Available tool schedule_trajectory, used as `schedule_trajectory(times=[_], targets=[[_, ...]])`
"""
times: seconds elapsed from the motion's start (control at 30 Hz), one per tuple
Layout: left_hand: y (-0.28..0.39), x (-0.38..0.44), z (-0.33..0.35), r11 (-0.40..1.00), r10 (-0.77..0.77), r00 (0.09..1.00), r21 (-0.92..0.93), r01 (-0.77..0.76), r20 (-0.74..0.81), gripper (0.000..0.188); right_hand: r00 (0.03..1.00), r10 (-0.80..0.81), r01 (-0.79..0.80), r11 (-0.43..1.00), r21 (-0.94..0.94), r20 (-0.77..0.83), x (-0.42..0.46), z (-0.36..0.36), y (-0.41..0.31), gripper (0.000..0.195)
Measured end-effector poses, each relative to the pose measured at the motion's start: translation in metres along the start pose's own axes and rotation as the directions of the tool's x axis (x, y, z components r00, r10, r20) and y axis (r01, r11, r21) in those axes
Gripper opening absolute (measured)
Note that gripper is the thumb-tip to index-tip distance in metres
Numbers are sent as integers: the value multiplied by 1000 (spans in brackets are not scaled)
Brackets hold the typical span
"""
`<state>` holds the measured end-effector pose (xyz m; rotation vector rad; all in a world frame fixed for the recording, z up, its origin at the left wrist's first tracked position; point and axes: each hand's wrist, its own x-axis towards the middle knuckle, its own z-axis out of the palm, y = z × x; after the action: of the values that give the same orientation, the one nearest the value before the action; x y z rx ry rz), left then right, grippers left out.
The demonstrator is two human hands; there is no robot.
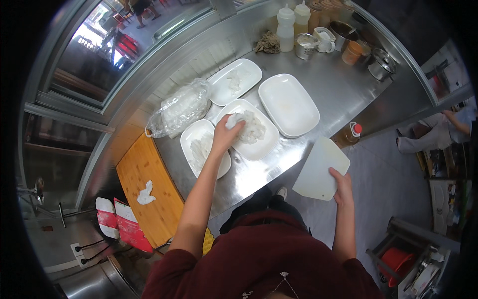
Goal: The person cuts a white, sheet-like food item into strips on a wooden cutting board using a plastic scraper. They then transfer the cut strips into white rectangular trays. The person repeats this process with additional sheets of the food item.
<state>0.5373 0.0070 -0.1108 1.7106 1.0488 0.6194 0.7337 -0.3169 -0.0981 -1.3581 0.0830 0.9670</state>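
Observation:
My left hand [224,135] pinches a white wad [234,120], perhaps crumpled tissue, over the middle white dish [239,151]. A heap of translucent whitish food pieces [255,130] lies in that dish. My forearm partly covers a nearer white dish [223,170] holding more whitish strips [201,148]. Behind, an oblong white dish [248,71] has a few scraps in it. A deeper white dish [289,106] at the right shows a bare bottom. Beyond the counter's front edge, my right hand [343,185] grips a flat, pale plastic sheet [321,170], perhaps a lid.
A clear plastic bag [183,108] with pale contents leans by the wall. Left is a wooden cutting board [149,175] with a crumpled tissue [146,193]. Squeeze bottles [286,30], a rag [268,43] and pots [381,64] line the back. An oil jug [348,136] stands below; a person [440,130] is at right.

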Motion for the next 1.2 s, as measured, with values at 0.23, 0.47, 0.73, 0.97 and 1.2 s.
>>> schedule_trajectory(times=[0.23, 0.47, 0.73, 0.97, 1.2], targets=[[-6, -25, 25, 758, 206, 974, 614, -219, 94, 36, 1000, 0, 0, 999, -52, -4, 13, 25, 0, 41], [-18, -37, 25, 761, 303, 951, 586, -278, 58, 31, 1000, 10, -10, 999, -45, 2, 24, 26, -6, 45], [3, -1, 27, 757, 113, 993, 646, -101, 24, 33, 998, -7, 13, 995, -102, 56, 53, 10, -45, 43], [-2, 54, 32, 642, 32, 998, 764, -66, 59, 37, 996, -5, 12, 997, -79, 90, 72, 0, -65, 42], [1, 21, 25, 692, 63, 996, 721, 7, -70, 39, 996, 12, -6, 998, -68, 90, 78, -14, -68, 42]])
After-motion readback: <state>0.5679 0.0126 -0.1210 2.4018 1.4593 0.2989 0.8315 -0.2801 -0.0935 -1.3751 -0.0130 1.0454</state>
